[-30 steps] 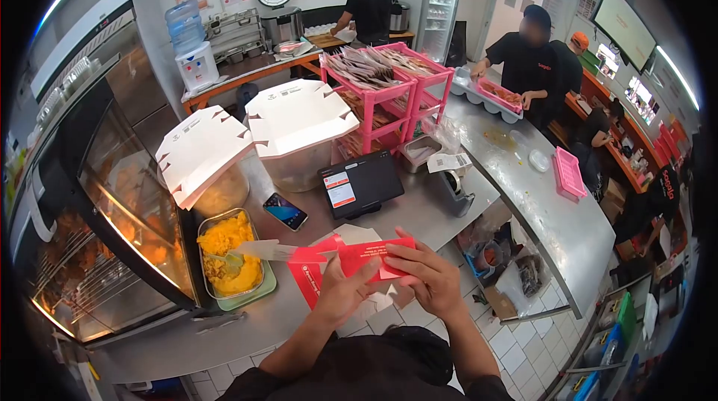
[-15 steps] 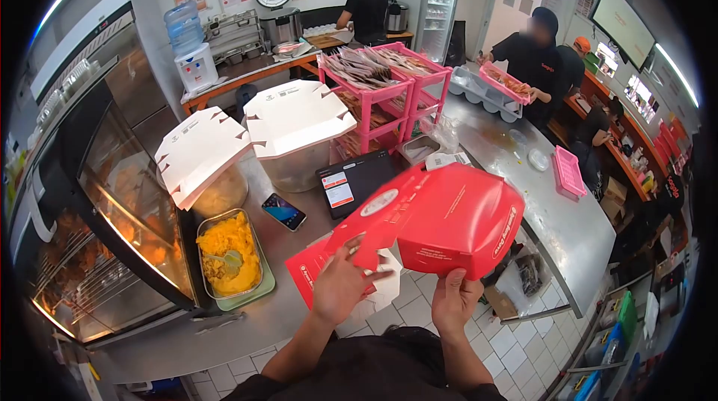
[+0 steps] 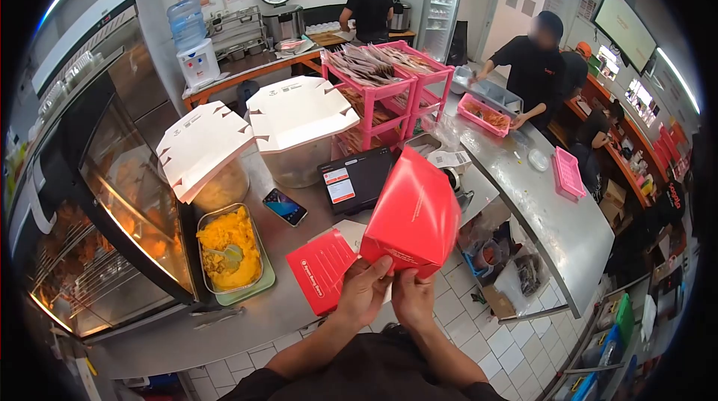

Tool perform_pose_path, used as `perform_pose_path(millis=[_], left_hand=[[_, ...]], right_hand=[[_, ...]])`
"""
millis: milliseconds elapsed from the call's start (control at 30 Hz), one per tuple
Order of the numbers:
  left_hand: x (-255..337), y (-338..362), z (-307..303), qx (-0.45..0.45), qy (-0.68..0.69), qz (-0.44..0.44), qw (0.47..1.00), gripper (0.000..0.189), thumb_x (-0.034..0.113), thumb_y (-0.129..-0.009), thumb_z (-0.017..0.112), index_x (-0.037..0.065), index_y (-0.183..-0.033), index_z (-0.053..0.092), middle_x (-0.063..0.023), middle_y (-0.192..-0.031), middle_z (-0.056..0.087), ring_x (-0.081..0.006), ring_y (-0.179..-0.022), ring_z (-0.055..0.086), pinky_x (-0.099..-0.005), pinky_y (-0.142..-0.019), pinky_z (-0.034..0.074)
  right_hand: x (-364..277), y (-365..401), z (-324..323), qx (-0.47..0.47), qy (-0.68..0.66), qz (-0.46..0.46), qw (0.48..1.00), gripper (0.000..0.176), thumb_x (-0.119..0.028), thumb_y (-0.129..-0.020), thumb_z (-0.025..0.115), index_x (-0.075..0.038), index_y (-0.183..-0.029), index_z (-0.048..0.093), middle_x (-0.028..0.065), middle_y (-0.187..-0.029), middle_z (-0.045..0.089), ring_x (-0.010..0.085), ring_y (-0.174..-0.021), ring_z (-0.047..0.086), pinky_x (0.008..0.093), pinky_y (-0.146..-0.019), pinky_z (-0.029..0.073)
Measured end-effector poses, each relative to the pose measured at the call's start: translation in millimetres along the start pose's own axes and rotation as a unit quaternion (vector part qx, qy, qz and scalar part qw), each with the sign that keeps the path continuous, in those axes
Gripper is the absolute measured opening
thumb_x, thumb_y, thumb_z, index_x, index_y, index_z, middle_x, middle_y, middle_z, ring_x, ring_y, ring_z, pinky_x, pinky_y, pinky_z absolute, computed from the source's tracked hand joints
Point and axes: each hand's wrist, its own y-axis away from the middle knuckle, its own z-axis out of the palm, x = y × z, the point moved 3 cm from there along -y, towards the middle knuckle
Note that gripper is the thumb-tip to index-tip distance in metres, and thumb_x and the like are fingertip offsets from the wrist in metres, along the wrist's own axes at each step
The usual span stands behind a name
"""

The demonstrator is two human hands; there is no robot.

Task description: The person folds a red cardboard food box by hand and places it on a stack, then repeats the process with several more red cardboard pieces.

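A red cardboard food box (image 3: pixel 411 210), partly folded, is held up in front of me over the counter's edge. My left hand (image 3: pixel 363 289) grips its lower left corner, thumb on the near side. Close beside it, my right hand (image 3: pixel 413 295) pinches the bottom edge with the thumb up. Behind my left hand, another red box (image 3: pixel 321 270) lies on the counter, its white inner side partly showing. The lower flaps of the held box are hidden by my fingers.
A tray of yellow food (image 3: pixel 238 255) with a spoon, a phone (image 3: pixel 284 207) and a tablet (image 3: pixel 351 180) stand on the counter. White flattened boxes (image 3: pixel 299 111) lie on two containers. Pink racks (image 3: pixel 385 102) rise behind. A co-worker (image 3: pixel 532 65) is across, near a pink basket (image 3: pixel 485 115).
The red box has turned more upright and shifted left. My left hand has closed on its corner, and my right hand has moved left. The co-worker's pink basket has come down onto the table.
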Motion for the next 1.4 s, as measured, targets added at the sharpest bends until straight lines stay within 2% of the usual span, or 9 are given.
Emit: perform_pose_path(millis=[433,533,600,667,700,933,1133,1233,1400], left_hand=[[57,16,15,-0.211,0.271,-0.132,0.93,0.036,0.032,-0.102,0.047,0.006,-0.126,0.054,-0.0097,-0.123,0.063,-0.0217,-0.115,0.06,-0.0396,-0.099,0.048],[55,18,48,-0.413,0.158,0.048,0.896,0.066,0.043,-0.092,0.062,0.005,-0.143,0.041,-0.0159,-0.143,0.046,-0.0334,-0.131,0.046,-0.0442,-0.106,0.039],[25,18,10,-0.339,-0.152,0.104,0.922,0.082,0.039,-0.084,0.073,0.006,-0.148,0.033,-0.0181,-0.149,0.036,-0.0369,-0.136,0.037,-0.0441,-0.108,0.034],[26,19,19,-0.099,-0.568,0.388,0.719,0.053,0.036,-0.087,0.073,0.005,-0.126,0.057,-0.0162,-0.132,0.051,-0.0279,-0.124,0.048,-0.0403,-0.101,0.04],[34,9,12,0.031,-0.418,0.214,0.882,0.028,0.022,-0.095,0.062,0.002,-0.115,0.061,-0.0117,-0.116,0.06,-0.0224,-0.105,0.059,-0.035,-0.09,0.046],[71,-11,19,0.008,-0.163,0.114,0.98,0.024,0.015,-0.096,0.06,0.002,-0.116,0.056,-0.0104,-0.109,0.065,-0.0206,-0.096,0.065,-0.0324,-0.084,0.052],[31,-24,4,-0.072,0.081,0.049,0.993,0.031,0.004,-0.087,0.07,0.003,-0.116,0.061,-0.0079,-0.107,0.068,-0.0144,-0.096,0.066,-0.0302,-0.08,0.054],[45,-28,3,-0.116,-0.384,0.158,0.902,0.016,0.001,-0.076,0.079,0.002,-0.089,0.071,-0.0033,-0.086,0.072,-0.0133,-0.077,0.069,-0.027,-0.071,0.054],[51,-20,-5,-0.093,-0.355,0.083,0.927,0.026,0.0,-0.083,0.07,-0.001,-0.108,0.063,-0.0059,-0.099,0.07,-0.0136,-0.089,0.067,-0.0283,-0.079,0.053]], right_hand=[[-12,-20,-69,0.166,0.173,0.114,0.964,0.051,-0.009,-0.084,0.072,0.001,-0.129,0.048,0.0144,-0.12,0.058,0.0281,-0.109,0.064,0.0362,-0.095,0.048],[-40,-26,-36,0.105,0.467,-0.149,0.865,0.046,-0.005,-0.081,0.073,0.001,-0.12,0.05,0.0175,-0.125,0.058,0.0297,-0.115,0.062,0.0367,-0.094,0.05],[-30,-24,-24,0.179,0.269,-0.186,0.928,0.032,-0.002,-0.077,0.075,0.0,-0.102,0.056,0.0222,-0.124,0.062,0.0315,-0.117,0.061,0.0356,-0.093,0.051],[-13,-12,-17,-0.021,0.47,-0.21,0.857,0.017,-0.009,-0.087,0.067,-0.003,-0.074,0.056,0.0267,-0.128,0.059,0.0342,-0.122,0.058,0.0364,-0.098,0.047],[1,-6,-33,-0.062,0.516,-0.145,0.842,0.018,-0.006,-0.072,0.079,-0.007,-0.075,0.061,0.0205,-0.134,0.056,0.0351,-0.131,0.05,0.0412,-0.105,0.042],[-75,-33,39,-0.35,0.62,-0.278,0.645,0.029,-0.031,-0.076,0.08,-0.01,-0.084,0.061,0.0063,-0.132,0.061,0.0373,-0.133,0.046,0.0457,-0.113,0.033],[-88,-42,30,-0.201,0.45,-0.253,0.832,0.057,-0.048,-0.085,0.067,0.001,-0.112,0.059,0.0223,-0.124,0.062,0.0404,-0.116,0.06,0.0451,-0.097,0.049],[-90,-54,32,-0.194,0.5,-0.239,0.809,0.07,-0.052,-0.085,0.065,0.007,-0.12,0.055,0.0243,-0.127,0.059,0.0373,-0.116,0.061,0.0399,-0.097,0.049],[-95,-57,32,-0.197,0.506,-0.067,0.837,0.065,-0.035,-0.08,0.076,0.003,-0.128,0.054,0.0201,-0.142,0.049,0.0355,-0.12,0.058,0.0374,-0.099,0.048]])
